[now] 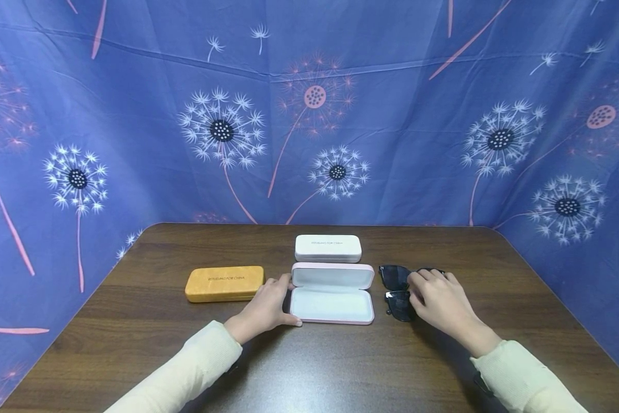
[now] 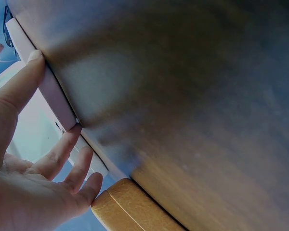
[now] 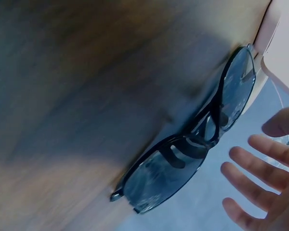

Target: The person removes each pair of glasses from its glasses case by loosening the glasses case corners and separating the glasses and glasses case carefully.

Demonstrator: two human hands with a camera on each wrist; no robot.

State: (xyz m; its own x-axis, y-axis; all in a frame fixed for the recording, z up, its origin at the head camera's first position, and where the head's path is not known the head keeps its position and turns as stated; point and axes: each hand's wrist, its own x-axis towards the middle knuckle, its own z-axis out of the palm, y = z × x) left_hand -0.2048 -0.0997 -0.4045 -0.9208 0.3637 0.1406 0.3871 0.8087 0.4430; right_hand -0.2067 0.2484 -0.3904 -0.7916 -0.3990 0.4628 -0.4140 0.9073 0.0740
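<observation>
My left hand (image 1: 265, 305) is at the left end of an opened pink glasses case (image 1: 332, 305) with a pale lining. In the left wrist view, the thumb touches the case's front edge and the index fingertip is at its corner, fingers mostly straight. To the right lie two pairs of dark sunglasses, a rear pair (image 1: 394, 277) and a front pair (image 1: 401, 307). Over them is my right hand (image 1: 440, 301), which hides their right parts in the head view. The right wrist view shows its fingers loosely spread, apart from the dark sunglasses (image 3: 154, 180) there.
A closed white glasses case (image 1: 327, 249) stands right behind the pink one. Left of my left hand lies a closed yellow case (image 1: 225, 284), close to the fingers. The brown wooden table (image 1: 309, 373) ends at a blue dandelion-print cloth (image 1: 407, 143).
</observation>
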